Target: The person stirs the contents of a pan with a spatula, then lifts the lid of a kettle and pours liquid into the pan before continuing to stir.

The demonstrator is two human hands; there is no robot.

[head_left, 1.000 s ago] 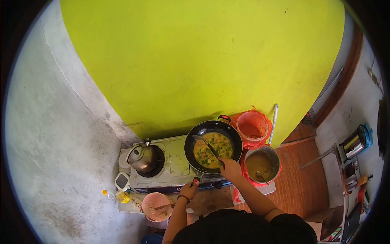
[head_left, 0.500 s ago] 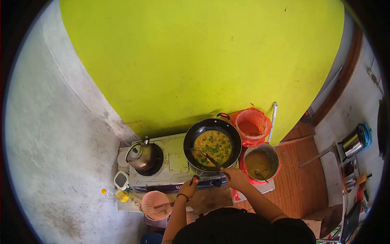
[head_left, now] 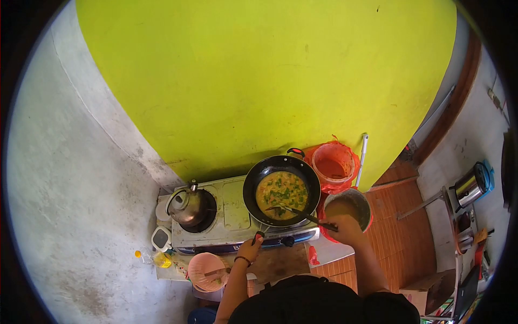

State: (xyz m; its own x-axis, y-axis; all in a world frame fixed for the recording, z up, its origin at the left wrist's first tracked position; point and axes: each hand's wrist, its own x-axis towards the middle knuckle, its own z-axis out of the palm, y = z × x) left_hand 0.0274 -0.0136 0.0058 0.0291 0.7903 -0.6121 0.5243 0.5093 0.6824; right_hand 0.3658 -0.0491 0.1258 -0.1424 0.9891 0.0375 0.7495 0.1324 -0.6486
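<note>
- As if to steady the round black wok [head_left: 253, 186], the left hand [head_left: 250, 250] clasps its black-and-red handle [head_left: 259, 236];
- the right hand [head_left: 344, 229] grips a slim black spatula [head_left: 303, 215], reaching leftward into yellow food [head_left: 281, 188].

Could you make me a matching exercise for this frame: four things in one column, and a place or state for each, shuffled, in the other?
Things
1. Kettle
2. Wok
3. Left hand
4. Right hand

Places and states
A. Holding the dark handle of a cooking utensil
B. Containing yellowish food with green pieces
C. Gripping the wok handle
D. On the left side of the stove

Right pairs: 1-D, 2-B, 3-C, 4-A
</note>
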